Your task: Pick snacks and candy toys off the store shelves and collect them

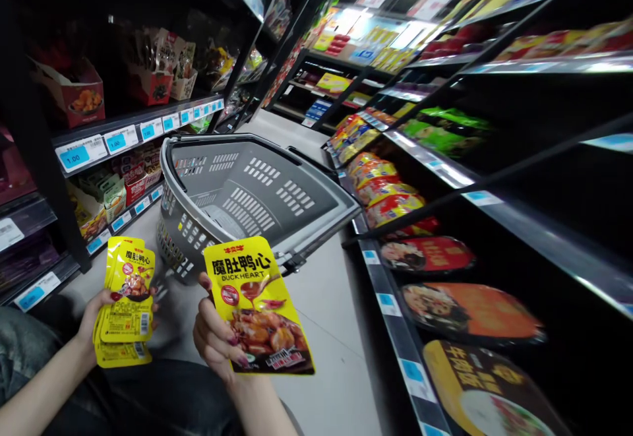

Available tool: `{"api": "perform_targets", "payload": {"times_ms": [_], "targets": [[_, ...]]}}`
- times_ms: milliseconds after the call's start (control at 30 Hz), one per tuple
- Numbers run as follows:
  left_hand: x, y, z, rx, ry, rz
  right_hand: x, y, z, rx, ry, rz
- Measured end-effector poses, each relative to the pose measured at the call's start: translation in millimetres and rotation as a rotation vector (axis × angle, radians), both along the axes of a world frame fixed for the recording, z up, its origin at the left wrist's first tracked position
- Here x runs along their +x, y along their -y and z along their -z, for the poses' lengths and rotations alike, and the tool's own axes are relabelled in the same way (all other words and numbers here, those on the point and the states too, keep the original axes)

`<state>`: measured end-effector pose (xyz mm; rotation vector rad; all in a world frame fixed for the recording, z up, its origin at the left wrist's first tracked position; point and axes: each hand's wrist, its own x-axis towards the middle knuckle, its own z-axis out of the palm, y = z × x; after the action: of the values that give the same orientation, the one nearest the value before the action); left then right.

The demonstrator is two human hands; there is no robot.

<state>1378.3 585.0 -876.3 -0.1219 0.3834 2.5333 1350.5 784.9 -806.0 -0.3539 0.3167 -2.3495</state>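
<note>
My left hand (96, 314) is closed around a small stack of yellow snack packets (129, 284), fanned slightly, with the thumb across the front. In my right hand (215, 334) is a single yellow duck heart packet (262, 311), held upright with its printed front towards me. The fingers curl over its left edge. Just beyond both hands a grey plastic shopping basket (262, 182) with slotted walls stands on the floor. Part of its inside is hidden by the near wall, and no goods show in it.
On the left, a dark shelf (143, 123) with price tags holds open snack boxes (74, 96). Along the right, another shelf (395, 330) carries bagged noodles (390, 192) and oval packaged meals (475, 311). Pale floor (326, 357) runs between them towards a far shelf.
</note>
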Motion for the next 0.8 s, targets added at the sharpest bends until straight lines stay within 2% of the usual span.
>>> {"api": "perform_targets", "payload": {"times_ms": [167,333,500,633,733,800], "targets": [[0,1,-3.3,-0.051,0.007,0.017,0,3,4.9,-0.306,-0.077,-0.084],[1,0,-2.4,-0.083,0.046,-0.063,-1,3,4.9,-0.418,-0.122,-0.127],[1,3,6.2,-0.070,0.035,-0.024,-2,2,1.3,-0.419,-0.136,-0.158],[3,4,5.6,-0.076,0.057,-0.037,-2,1,3.0,-0.385,-0.144,-0.152],[3,3,2.2,-0.064,0.079,-0.024,0,-2,5.4,-0.277,-0.109,-0.069],[2,1,0.6,-0.064,0.092,-0.036,1,-2,4.9,-0.106,-0.089,0.060]]}}
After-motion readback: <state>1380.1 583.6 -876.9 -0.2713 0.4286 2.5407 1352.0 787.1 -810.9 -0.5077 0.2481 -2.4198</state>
